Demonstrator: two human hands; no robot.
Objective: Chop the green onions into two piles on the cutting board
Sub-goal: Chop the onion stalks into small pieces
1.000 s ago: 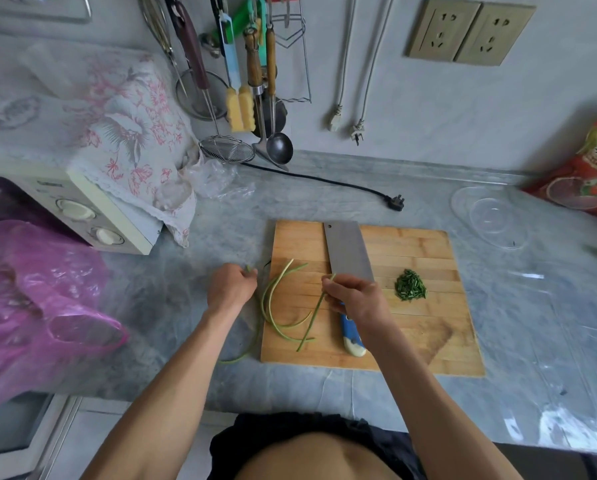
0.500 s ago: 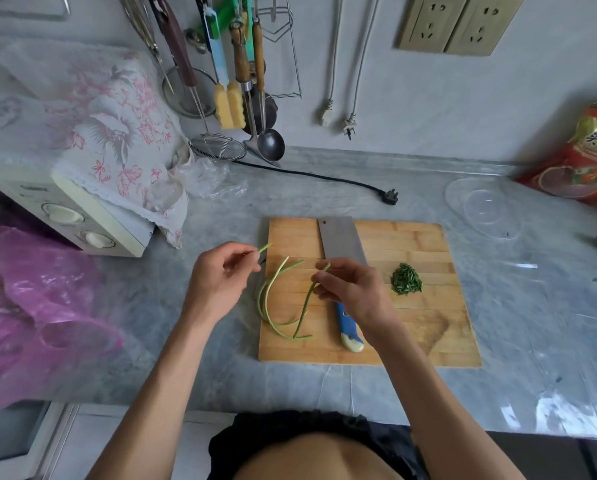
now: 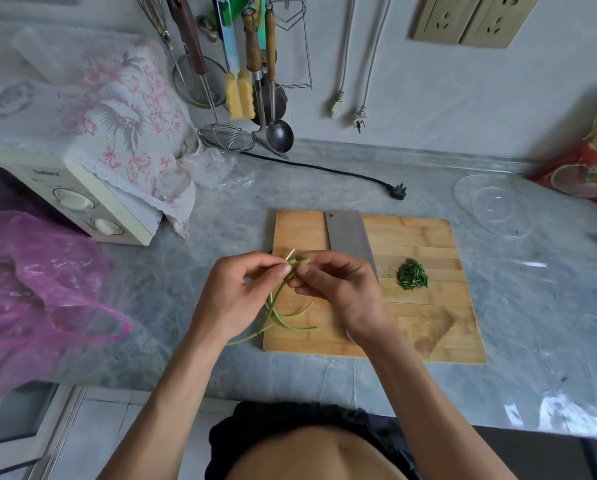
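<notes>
A wooden cutting board (image 3: 428, 334) lies on the grey counter. Several long green onion stalks (image 3: 283, 320) curve over its left part, their tails trailing off the left edge. My left hand (image 3: 234, 299) and my right hand (image 3: 338, 289) meet above the board's left side, both pinching the stalks' upper ends together. One small pile of chopped green onion (image 3: 413, 274) sits on the board's right half. A cleaver (image 3: 349, 237) lies flat on the board, its handle hidden under my right hand.
A covered cream oven (image 3: 93, 206) and a pink plastic bag (image 3: 37, 292) stand at left. Utensils (image 3: 255, 81) hang on the wall behind. A black plug and cord (image 3: 397, 192) lies behind the board. A clear lid (image 3: 491, 206) and red packet (image 3: 594, 168) sit at right.
My hands have come together and lifted, gathering the stalk ends into one bunch. A second ago they were apart, each holding separate stalks low on the board.
</notes>
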